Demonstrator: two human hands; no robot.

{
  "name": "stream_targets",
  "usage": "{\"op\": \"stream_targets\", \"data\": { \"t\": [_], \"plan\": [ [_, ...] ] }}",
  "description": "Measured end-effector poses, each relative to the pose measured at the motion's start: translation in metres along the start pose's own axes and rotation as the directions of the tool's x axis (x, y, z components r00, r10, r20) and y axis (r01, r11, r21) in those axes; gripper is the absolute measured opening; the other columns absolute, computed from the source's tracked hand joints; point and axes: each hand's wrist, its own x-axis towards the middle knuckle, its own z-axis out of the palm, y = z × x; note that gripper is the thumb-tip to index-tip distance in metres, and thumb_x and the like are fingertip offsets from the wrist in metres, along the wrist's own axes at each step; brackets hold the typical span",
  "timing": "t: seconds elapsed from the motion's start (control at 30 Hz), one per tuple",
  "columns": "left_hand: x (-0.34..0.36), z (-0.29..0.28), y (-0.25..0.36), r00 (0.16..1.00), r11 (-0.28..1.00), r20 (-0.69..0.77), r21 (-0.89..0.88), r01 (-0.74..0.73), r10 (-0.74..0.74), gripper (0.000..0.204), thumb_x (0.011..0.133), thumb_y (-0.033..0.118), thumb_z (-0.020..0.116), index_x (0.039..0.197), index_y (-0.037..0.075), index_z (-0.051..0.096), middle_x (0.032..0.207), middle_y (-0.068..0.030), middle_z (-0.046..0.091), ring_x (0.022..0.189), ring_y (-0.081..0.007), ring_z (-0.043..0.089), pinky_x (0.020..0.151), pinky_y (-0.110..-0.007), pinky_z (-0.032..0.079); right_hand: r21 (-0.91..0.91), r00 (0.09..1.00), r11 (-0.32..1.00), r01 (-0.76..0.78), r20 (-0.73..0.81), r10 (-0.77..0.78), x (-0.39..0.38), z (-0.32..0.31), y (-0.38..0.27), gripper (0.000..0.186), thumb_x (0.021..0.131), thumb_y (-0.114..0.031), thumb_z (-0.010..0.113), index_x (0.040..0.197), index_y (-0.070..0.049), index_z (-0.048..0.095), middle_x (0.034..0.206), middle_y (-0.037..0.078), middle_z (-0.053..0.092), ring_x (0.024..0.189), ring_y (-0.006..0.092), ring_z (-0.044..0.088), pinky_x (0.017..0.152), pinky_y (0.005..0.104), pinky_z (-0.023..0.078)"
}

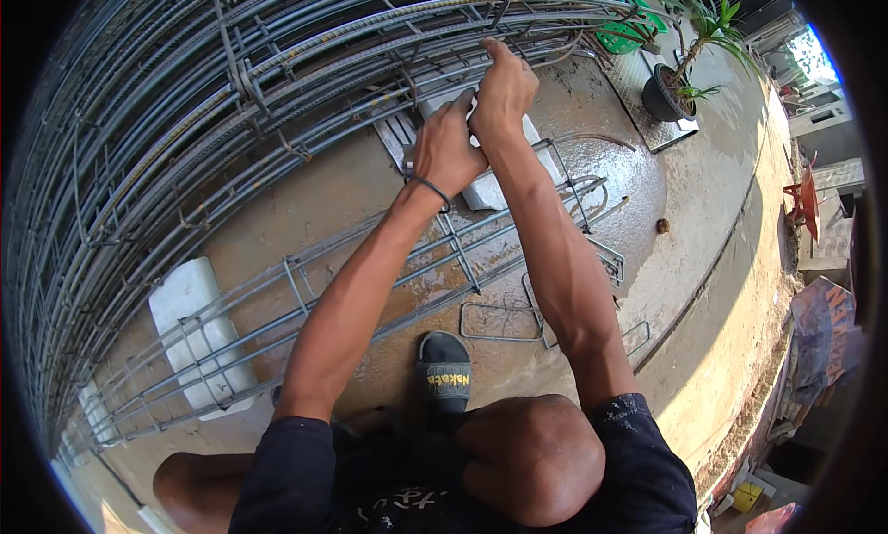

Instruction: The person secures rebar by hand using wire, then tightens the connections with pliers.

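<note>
My left hand [448, 147], with a dark band at its wrist, is closed and meets my right hand [504, 88] above a pale block [483, 197]. My right hand is closed too, with one fingertip pointing toward the stacked steel. Whatever sits between the fingers is hidden. Just beyond both hands are the lowest bars of a tall stack of rebar cages [277, 67]. Below my forearms a long, narrow rebar cage [370, 267] lies across pale blocks, one of them a white block [192, 293] at left. Rectangular steel stirrups [499, 322] hang or lie near the cage's right end.
A potted plant [668, 94] stands on a metal plate [655, 138] at the upper right, beside a green plastic basket [622, 36]. The concrete floor is wet under the cage. A sandal [445, 367] on my foot is close to the cage. An orange wheelbarrow [805, 204] stands far right.
</note>
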Motion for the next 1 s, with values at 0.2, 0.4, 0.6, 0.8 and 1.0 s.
{"op": "stream_targets", "data": {
  "t": [0.2,0.4,0.6,0.8,1.0],
  "plan": [
    [-0.004,0.031,-0.004,0.965,0.974,-0.252,-0.226,0.022,-0.08,0.021,0.069,0.019,0.072,0.078,0.002,0.064,0.071,-0.0187,0.064,0.066,-0.0368,0.062,0.057,-0.038,0.046,-0.138,0.989,0.981,0.136,-0.042,-0.143,-0.015,-0.005,-0.002,0.038,0.069,-0.028,0.076,0.077,0.001,0.052,0.072,0.005,0.052,0.063,0.0149,0.047,0.061,0.028,0.042],
    [0.017,0.007,-0.012,0.934,0.7,0.175,-0.623,0.349,-0.31,0.022,0.075,0.017,0.076,0.063,0.001,0.068,0.051,-0.0011,0.057,0.044,-0.0088,0.051,0.043,-0.024,0.037,0.019,0.577,0.986,0.163,0.809,-0.111,0.031,-0.047,-0.007,0.05,0.069,-0.02,0.081,0.104,0.006,0.056,0.094,0.015,0.064,0.083,0.0189,0.064,0.076,0.0277,0.051],
    [0.028,-0.003,-0.033,0.829,0.489,0.55,-0.697,0.524,-0.105,0.022,0.068,0.006,0.075,0.085,0.0,0.064,0.066,-0.0051,0.062,0.052,-0.0119,0.056,0.048,-0.026,0.043,0.191,0.381,0.926,-0.326,0.923,-0.056,0.025,-0.031,-0.008,0.016,0.08,-0.011,0.068,0.085,0.001,0.059,0.074,0.008,0.059,0.067,0.0146,0.057,0.063,0.028,0.048],
    [0.021,-0.014,-0.033,0.913,0.734,0.337,-0.557,0.389,-0.229,0.06,0.06,0.008,0.079,0.115,-0.002,0.055,0.101,-0.0092,0.063,0.087,-0.0165,0.063,0.075,-0.031,0.051,-0.044,0.94,0.997,0.066,0.338,-0.048,0.011,0.003,0.009,0.033,0.083,-0.027,0.068,0.067,-0.002,0.053,0.061,0.005,0.053,0.056,0.0155,0.046,0.055,0.0306,0.041],
    [0.002,0.022,-0.018,0.996,0.995,-0.043,0.058,0.075,-0.073,0.026,0.07,0.025,0.073,0.084,0.005,0.065,0.081,-0.0185,0.067,0.077,-0.0386,0.064,0.063,-0.045,0.049,-0.199,0.956,0.946,0.255,-0.093,-0.277,-0.015,0.011,0.009,0.039,0.075,-0.03,0.075,0.076,0.002,0.053,0.067,0.008,0.056,0.059,0.0176,0.049,0.059,0.0331,0.042]
  ]
}}
